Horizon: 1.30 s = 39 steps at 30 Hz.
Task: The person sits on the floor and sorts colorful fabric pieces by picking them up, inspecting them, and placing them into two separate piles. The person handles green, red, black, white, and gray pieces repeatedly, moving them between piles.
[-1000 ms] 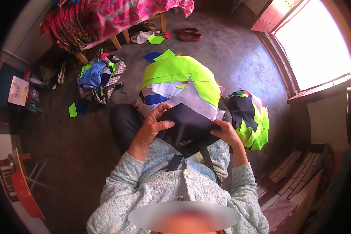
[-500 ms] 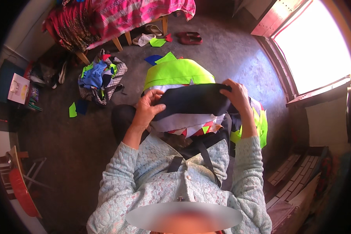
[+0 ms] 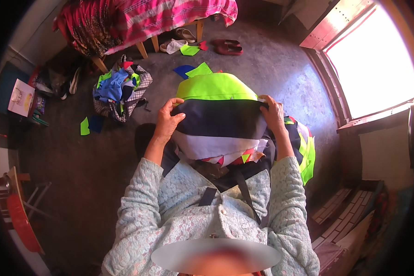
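Note:
A strip of black cloth [image 3: 218, 118] is stretched flat between my hands across a bundle in front of my lap. My left hand [image 3: 170, 118] pinches its left end between thumb and fingers. At the opposite end, my right hand [image 3: 272, 112] grips the upper corner. Neon yellow-green cloth [image 3: 216, 86] covers the far side of the bundle, and pale grey cloth [image 3: 211, 146] shows along the near side. Red, white and green scraps [image 3: 246, 157] stick out below the grey cloth.
A checked bag [image 3: 141, 83] of cloth scraps stands on the floor at left. Neon and black cloth [image 3: 307, 152] lies beside me at right. Dark red shoes [image 3: 227, 46] and a bed with a pink plaid cover [image 3: 161, 20] are ahead. Bright light enters through an opening [image 3: 372, 60] at right.
Both hands have lowered the black cloth onto the bundle and pulled it wider. It now lies flat over the grey cloth, along the neon cloth's edge.

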Motion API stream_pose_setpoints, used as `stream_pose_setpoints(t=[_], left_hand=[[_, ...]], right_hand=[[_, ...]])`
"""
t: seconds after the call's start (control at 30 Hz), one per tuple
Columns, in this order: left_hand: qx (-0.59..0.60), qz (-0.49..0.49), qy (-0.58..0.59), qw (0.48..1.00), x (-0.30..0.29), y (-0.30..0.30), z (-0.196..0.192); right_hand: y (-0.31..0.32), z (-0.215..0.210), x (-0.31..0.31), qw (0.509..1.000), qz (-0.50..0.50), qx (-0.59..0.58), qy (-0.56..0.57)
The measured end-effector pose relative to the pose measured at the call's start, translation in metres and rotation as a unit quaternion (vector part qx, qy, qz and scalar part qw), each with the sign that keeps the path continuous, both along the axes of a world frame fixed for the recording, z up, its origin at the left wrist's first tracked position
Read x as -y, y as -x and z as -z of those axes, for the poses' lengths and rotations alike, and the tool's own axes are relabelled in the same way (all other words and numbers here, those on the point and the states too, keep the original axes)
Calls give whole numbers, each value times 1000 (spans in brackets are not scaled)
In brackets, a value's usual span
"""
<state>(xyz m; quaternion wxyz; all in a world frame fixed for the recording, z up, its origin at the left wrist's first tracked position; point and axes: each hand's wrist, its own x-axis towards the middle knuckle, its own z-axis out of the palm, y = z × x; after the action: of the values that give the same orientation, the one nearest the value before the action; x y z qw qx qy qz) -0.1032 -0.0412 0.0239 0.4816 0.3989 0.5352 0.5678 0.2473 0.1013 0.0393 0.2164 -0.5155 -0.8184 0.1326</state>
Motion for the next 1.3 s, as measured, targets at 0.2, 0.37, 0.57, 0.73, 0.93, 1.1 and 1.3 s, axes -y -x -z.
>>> stream_pose_setpoints(t=[0.2, 0.37, 0.57, 0.73, 0.93, 1.1, 1.3], left_hand=[[-31, -54, 0, 998, 0, 2, 4], [-24, -98, -32, 994, -1, 9, 22], [-424, -157, -12, 892, 3, 2, 23], [-520, -62, -138, 841, 1, -32, 3], [-624, 42, -107, 773, 4, -46, 21], [-646, 90, -57, 756, 3, -47, 2], [-706, 75, -90, 699, -15, -86, -17]], right_hand=[[13, -3, -5, 997, 26, 16, -70], [8, 9, 14, 989, 6, 11, -151], [42, 6, 67, 990, -95, 39, -96], [49, 24, 80, 991, -81, 75, -75], [49, 30, 82, 992, -75, 34, -91], [46, 31, 83, 995, -74, 23, -70], [47, 34, 82, 995, -75, 12, -71]])
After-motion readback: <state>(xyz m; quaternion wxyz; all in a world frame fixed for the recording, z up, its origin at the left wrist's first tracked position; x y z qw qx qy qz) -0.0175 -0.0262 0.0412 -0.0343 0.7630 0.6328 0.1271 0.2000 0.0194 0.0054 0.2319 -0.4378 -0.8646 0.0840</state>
